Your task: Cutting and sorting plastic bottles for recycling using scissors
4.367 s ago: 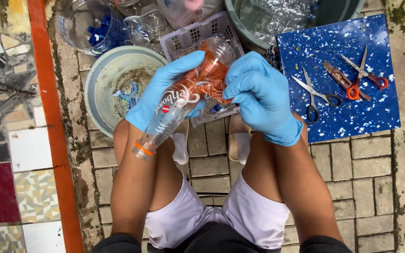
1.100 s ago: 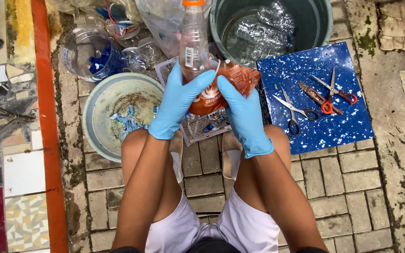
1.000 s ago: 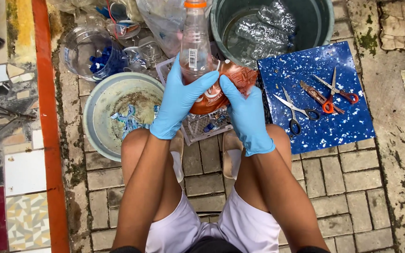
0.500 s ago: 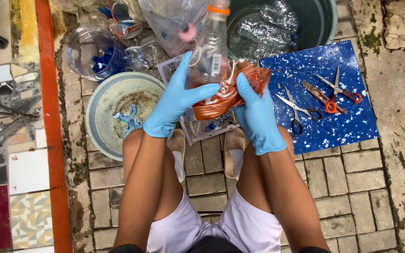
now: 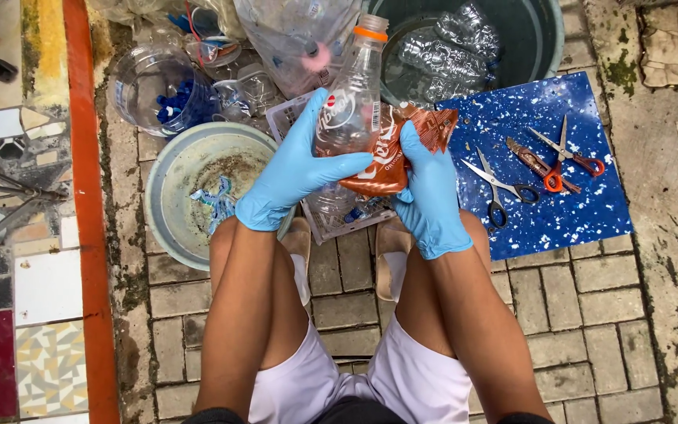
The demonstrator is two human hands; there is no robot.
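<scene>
Your left hand (image 5: 296,177) grips the bottle (image 5: 351,102); your right hand (image 5: 431,192) seemingly pinches its brown label (image 5: 390,157): peel steadily.

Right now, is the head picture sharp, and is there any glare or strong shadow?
Head view: even, soft daylight, no hard shadows; both gloved hands, left and right, and the clear bottle look sharp; small bright glints on the crushed bottles in the tub.

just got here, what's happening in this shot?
A seated person in blue gloves holds a clear plastic bottle upright with the left hand. The right hand grips its orange-brown label, partly pulled off the bottle. Scissors lie on a blue mat to the right; a basin sits left.
</scene>
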